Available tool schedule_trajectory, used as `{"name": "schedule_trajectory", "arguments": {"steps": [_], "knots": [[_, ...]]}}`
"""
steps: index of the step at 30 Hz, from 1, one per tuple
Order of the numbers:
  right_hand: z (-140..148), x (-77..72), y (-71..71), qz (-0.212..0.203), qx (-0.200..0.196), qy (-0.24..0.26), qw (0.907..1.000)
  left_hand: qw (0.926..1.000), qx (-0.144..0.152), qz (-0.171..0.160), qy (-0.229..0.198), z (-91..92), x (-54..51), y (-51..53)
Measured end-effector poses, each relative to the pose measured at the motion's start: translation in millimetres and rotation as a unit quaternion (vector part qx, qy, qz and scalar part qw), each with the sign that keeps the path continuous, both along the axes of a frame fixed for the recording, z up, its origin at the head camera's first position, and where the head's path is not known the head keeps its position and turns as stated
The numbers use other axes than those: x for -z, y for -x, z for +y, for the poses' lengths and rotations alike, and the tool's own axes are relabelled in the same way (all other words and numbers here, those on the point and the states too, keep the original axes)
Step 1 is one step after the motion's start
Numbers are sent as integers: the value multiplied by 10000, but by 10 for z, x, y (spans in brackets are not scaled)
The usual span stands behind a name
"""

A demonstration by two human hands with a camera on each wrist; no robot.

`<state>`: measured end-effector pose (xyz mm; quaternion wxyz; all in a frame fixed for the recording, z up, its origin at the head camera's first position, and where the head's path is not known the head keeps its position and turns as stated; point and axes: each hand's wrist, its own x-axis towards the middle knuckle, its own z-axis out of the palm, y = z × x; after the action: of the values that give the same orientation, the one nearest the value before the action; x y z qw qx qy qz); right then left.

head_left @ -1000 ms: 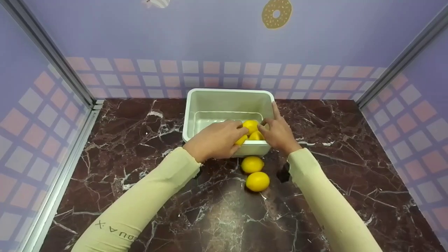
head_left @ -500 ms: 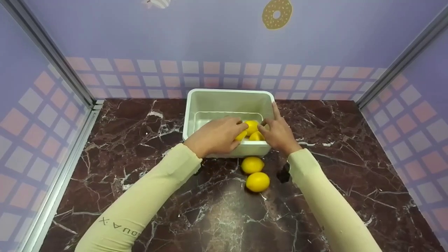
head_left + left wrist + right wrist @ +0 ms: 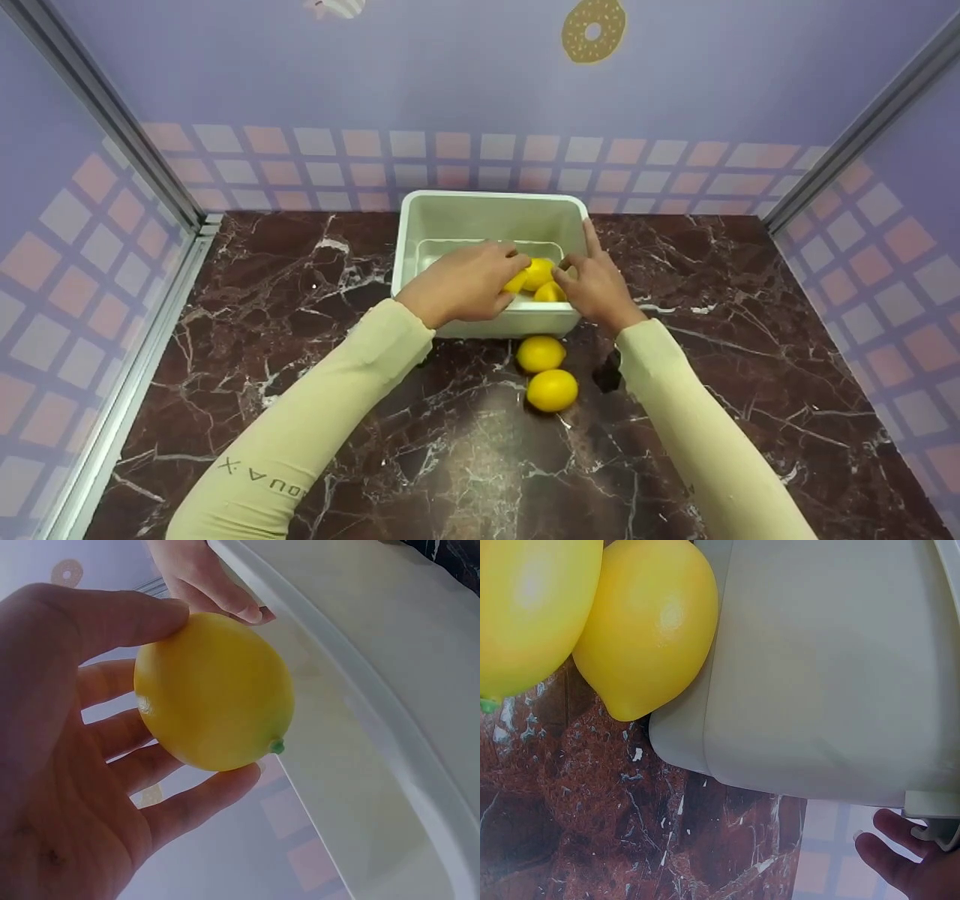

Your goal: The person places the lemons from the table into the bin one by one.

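Observation:
My left hand (image 3: pixel 469 283) reaches over the near rim of the white bin (image 3: pixel 491 196) and grips a lemon (image 3: pixel 516 282). In the left wrist view that lemon (image 3: pixel 214 694) sits between thumb and fingers, its green tip showing. Two other lemons, one farther back (image 3: pixel 538 274) and one by the near wall (image 3: pixel 550 292), lie in the bin's right part. My right hand (image 3: pixel 600 289) holds the bin's right rim, one finger stretched along it; in the right wrist view its fingers (image 3: pixel 889 851) show at the rim's edge.
Two lemons lie on the dark marbled table (image 3: pixel 712 420) in front of the bin, one near its wall (image 3: pixel 541 354) and one closer to me (image 3: pixel 553 390). A small black object (image 3: pixel 609 372) is beside my right sleeve. Patterned panels stand behind and at both sides.
My left hand has moved slightly away from me, farther over the bin, with the lemon in its grip. The right hand and the bin have stayed in place.

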<state>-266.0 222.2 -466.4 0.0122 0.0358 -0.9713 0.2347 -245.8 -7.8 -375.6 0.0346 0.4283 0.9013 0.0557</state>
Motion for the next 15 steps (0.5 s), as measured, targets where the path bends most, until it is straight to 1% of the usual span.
{"name": "schedule_trajectory", "arguments": {"steps": [10,15], "knots": [[3,6,0,-74,49,8,10000,9998,-144,-139,22,8,-22,47],[1,7,0,-43,15,-6,10000,9996,-177,-226,68,22,-36,76]]}}
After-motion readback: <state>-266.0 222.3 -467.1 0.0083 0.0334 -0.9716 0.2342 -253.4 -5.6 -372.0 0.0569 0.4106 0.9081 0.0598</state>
